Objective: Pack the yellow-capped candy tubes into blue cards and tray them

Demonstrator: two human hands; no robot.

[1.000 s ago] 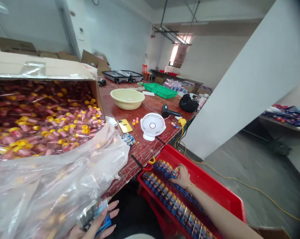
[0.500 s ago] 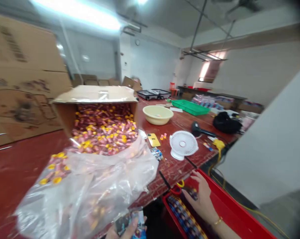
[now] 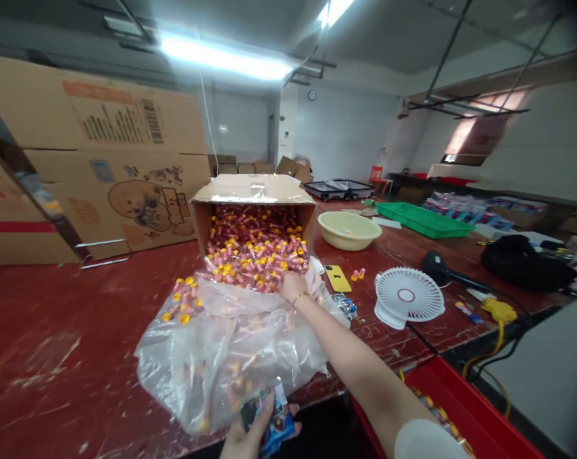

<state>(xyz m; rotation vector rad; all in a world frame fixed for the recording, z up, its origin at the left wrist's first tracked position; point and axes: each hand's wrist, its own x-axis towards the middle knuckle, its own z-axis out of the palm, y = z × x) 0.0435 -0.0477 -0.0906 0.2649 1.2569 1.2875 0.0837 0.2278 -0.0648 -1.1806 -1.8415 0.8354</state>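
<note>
My left hand (image 3: 257,427) grips blue printed packets (image 3: 277,424) at the table's front edge, thumb across their face. My right hand (image 3: 294,287) reaches to the front of an open cardboard box (image 3: 254,188) lying on its side. Its fingers are hidden against the small pink tubes with yellow caps (image 3: 257,255) that fill the box. A clear plastic bag (image 3: 192,357) spills out in front, and several more capped tubes (image 3: 185,299) lie on its left part. Under my right forearm stands a red crate (image 3: 484,408) with rows of packed items.
Right of the box are a cream basin (image 3: 349,233), a yellow phone (image 3: 338,278), two loose tubes (image 3: 357,274) and a white fan (image 3: 407,296). Farther off lie a green tray (image 3: 422,220) and a black bag (image 3: 525,261). A large printed carton (image 3: 139,178) stands left.
My right hand has moved from the red crate up and left to the tubes in the box. My left hand still holds the packets. The view has turned left.
</note>
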